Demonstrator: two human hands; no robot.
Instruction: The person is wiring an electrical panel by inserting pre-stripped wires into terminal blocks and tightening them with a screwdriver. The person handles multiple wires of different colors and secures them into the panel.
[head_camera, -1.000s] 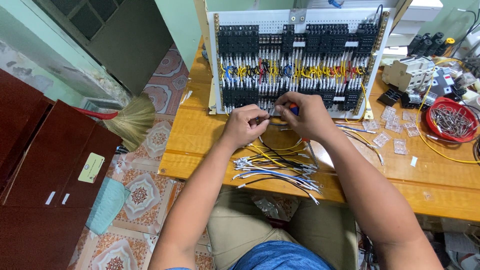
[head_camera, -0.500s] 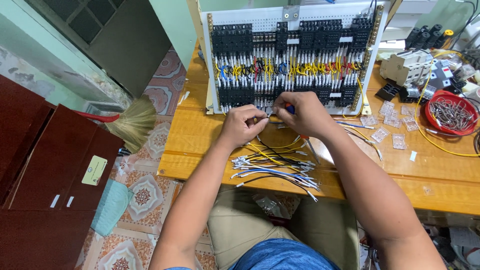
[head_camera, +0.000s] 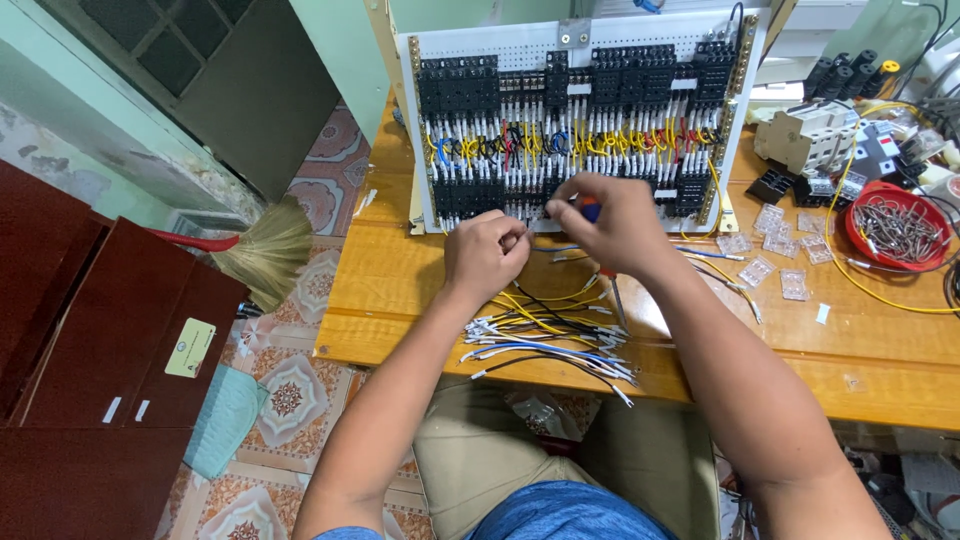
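A white perforated wiring panel with black terminal blocks stands upright at the back of the varnished wooden workbench. Both hands meet at its lower edge. A loose bundle of cut wires lies before them, centre frame. A red bowl, apparently of metal clips, sits right; a straw broom lies on the floor left.

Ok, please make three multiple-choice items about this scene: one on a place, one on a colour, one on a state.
1. Where does the loose wire bundle lie?
A. on the wooden table, near its front edge
B. in the red bowl
C. on the floor

2. What colour is the bowl of metal parts?
A. green
B. red
C. white

3. How does the wiring panel stand?
A. flat on the table
B. upright
C. upside down on the floor

Answers: 1 A, wires rest before the hands; 2 B, its rim is red; 3 B, its face meets the camera.
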